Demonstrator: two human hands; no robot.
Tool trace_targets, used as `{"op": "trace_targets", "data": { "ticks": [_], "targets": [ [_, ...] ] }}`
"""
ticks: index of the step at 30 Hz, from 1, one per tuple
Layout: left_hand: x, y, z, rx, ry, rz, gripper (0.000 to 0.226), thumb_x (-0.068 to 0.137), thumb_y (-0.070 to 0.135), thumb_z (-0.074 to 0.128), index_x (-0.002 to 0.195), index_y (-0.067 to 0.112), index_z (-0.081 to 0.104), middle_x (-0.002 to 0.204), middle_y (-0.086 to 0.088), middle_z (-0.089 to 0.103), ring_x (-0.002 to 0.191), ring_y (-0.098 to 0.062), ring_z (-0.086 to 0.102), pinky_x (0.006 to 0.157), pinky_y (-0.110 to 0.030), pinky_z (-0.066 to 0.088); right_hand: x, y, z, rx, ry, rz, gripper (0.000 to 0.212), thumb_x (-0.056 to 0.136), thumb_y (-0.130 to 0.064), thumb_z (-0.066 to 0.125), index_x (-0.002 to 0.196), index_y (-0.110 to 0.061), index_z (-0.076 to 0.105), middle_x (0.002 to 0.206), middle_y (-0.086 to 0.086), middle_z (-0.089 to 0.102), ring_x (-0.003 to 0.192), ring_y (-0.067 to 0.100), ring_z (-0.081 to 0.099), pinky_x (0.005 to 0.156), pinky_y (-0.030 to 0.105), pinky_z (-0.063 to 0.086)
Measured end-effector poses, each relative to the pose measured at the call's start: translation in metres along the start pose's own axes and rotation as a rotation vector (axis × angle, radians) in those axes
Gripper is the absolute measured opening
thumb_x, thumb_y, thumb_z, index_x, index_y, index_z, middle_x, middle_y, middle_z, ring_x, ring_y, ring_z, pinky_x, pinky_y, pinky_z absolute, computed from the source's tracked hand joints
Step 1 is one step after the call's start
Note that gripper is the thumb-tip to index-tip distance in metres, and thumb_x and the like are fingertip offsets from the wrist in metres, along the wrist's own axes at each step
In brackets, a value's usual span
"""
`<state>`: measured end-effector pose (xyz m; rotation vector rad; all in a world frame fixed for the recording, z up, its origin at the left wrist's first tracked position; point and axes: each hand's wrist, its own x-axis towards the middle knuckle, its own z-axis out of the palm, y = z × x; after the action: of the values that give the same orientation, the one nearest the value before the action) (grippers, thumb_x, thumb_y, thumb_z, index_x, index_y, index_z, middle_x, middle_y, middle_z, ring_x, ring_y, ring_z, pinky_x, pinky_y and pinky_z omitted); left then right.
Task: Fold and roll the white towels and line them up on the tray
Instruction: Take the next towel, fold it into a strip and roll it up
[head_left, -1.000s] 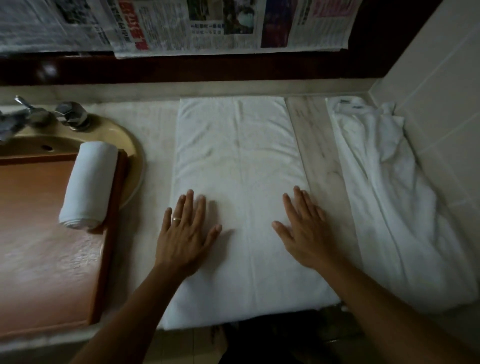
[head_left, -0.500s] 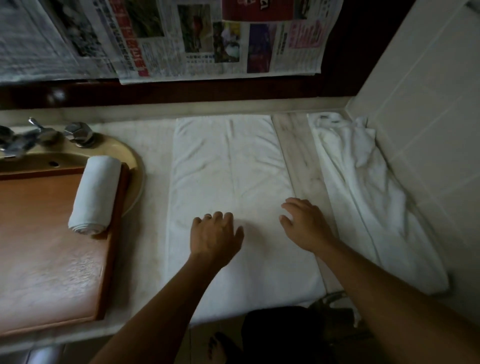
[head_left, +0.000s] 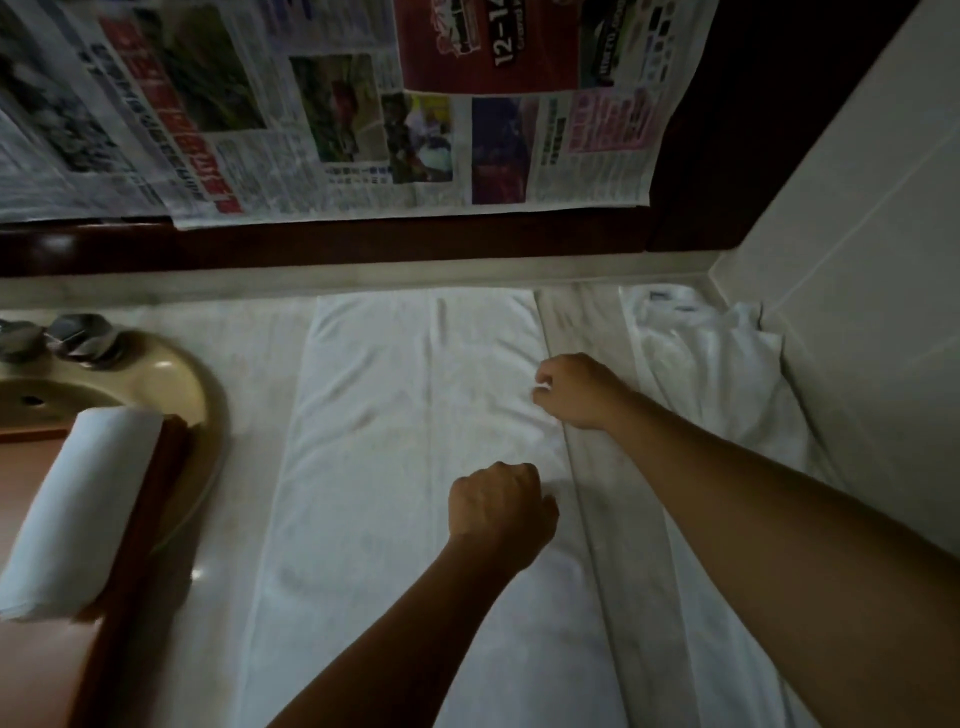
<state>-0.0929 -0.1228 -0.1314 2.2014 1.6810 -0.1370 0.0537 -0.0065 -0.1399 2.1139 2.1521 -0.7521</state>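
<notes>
A white towel (head_left: 395, 467) lies flat and lengthwise on the marble counter, folded to a long strip. My right hand (head_left: 576, 392) pinches its right edge near the far half. My left hand (head_left: 498, 506) is curled at the same right edge, closer to me, and appears to grip the cloth. A rolled white towel (head_left: 83, 504) lies on the wooden tray (head_left: 150, 499) at the left. A crumpled white towel (head_left: 717, 379) lies at the right against the wall.
The tray rests over a beige sink (head_left: 171, 379) with chrome taps (head_left: 72, 338). Newspaper sheets (head_left: 337, 104) hang on the back wall. A tiled wall (head_left: 857, 234) bounds the counter on the right. A strip of bare marble (head_left: 592, 467) separates the two towels.
Both hands left the towel's near middle, where they lay flat, and shifted right and forward to its right edge, fingers curling. The view tilted up and moved closer.
</notes>
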Motion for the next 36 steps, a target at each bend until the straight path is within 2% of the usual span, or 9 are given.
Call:
{"op": "trace_targets", "data": {
  "ticks": [1,3,5,8,18,25,28,31,36],
  "targets": [
    [0.010,0.007,0.000,-0.004,-0.003,-0.006,0.031,0.100,0.047,0.045,0.087,0.020,0.052,0.071,0.003,0.053,0.066,-0.018,0.056,0.062,-0.029,0.041,0.017,0.004,-0.003,0.022,0.009,-0.015,0.010,0.093,-0.028,0.056,0.089,-0.020,0.060,0.093,0.003,0.060,0.090,0.025,0.062,0.076,0.031,0.048],
    [0.025,0.018,0.001,-0.032,-0.009,-0.024,0.028,0.101,0.042,0.046,0.086,0.019,0.049,0.066,0.004,0.046,0.058,-0.014,0.048,0.059,-0.028,0.038,0.052,0.006,-0.009,0.028,0.044,-0.047,0.023,0.093,-0.018,0.055,0.071,-0.023,0.050,0.080,-0.001,0.050,0.081,0.022,0.056,0.072,0.030,0.044],
    [0.036,0.027,0.004,-0.068,-0.034,-0.042,0.025,0.102,0.039,0.047,0.086,0.019,0.047,0.066,0.004,0.045,0.056,-0.012,0.045,0.057,-0.028,0.038,0.081,0.007,-0.014,0.000,0.079,-0.076,0.014,0.093,-0.012,0.052,0.086,-0.013,0.064,0.095,0.005,0.057,0.090,0.025,0.057,0.081,0.035,0.049],
    [0.043,0.035,0.011,-0.094,-0.075,-0.083,0.020,0.101,0.033,0.052,0.087,0.019,0.050,0.066,0.004,0.046,0.056,-0.013,0.047,0.059,-0.028,0.039,0.121,0.008,-0.020,-0.022,0.136,-0.087,0.031,0.094,-0.009,0.052,0.123,-0.006,0.063,0.128,0.015,0.057,0.115,0.034,0.057,0.096,0.037,0.048],
    [0.062,0.046,0.003,-0.156,-0.146,-0.107,0.018,0.098,0.013,0.054,0.081,0.016,0.052,0.066,0.002,0.046,0.064,-0.017,0.051,0.062,-0.030,0.041,0.178,0.008,-0.016,0.108,0.227,0.056,0.043,0.091,-0.019,0.061,0.133,-0.011,0.054,0.131,0.012,0.059,0.116,0.033,0.059,0.090,0.033,0.048],
    [0.044,0.026,0.009,-0.427,0.085,-0.269,0.023,0.094,0.024,0.048,0.072,0.019,0.041,0.062,0.006,0.048,0.050,-0.009,0.041,0.046,-0.024,0.033,0.169,-0.002,-0.024,0.101,0.313,0.071,0.024,0.085,-0.019,0.064,0.109,-0.016,0.065,0.118,0.008,0.059,0.107,0.031,0.057,0.087,0.039,0.053],
    [0.031,0.010,0.002,-0.804,0.211,-0.456,0.017,0.093,0.029,0.059,0.081,0.017,0.059,0.067,0.004,0.060,0.056,-0.008,0.055,0.052,-0.021,0.046,0.159,-0.017,-0.026,0.355,0.290,0.081,0.013,0.087,-0.017,0.061,0.099,-0.014,0.061,0.099,0.004,0.064,0.089,0.025,0.063,0.075,0.033,0.054],
    [0.021,-0.007,-0.008,-1.177,0.304,-0.685,0.013,0.095,0.020,0.055,0.088,0.015,0.065,0.082,0.001,0.065,0.072,-0.013,0.063,0.060,-0.026,0.052,0.148,-0.040,-0.032,0.608,0.327,0.023,0.014,0.089,-0.014,0.061,0.102,-0.018,0.060,0.103,0.001,0.061,0.088,0.019,0.060,0.071,0.027,0.051],
    [0.002,-0.048,-0.018,-1.239,0.452,-0.705,0.032,0.097,0.033,0.056,0.075,0.010,0.055,0.069,-0.002,0.056,0.063,-0.018,0.052,0.060,-0.036,0.046,0.127,-0.092,-0.040,0.902,0.247,-0.082,0.010,0.094,-0.013,0.062,0.098,-0.015,0.071,0.087,-0.001,0.066,0.070,0.007,0.058,0.052,0.011,0.043]
  ]
}}
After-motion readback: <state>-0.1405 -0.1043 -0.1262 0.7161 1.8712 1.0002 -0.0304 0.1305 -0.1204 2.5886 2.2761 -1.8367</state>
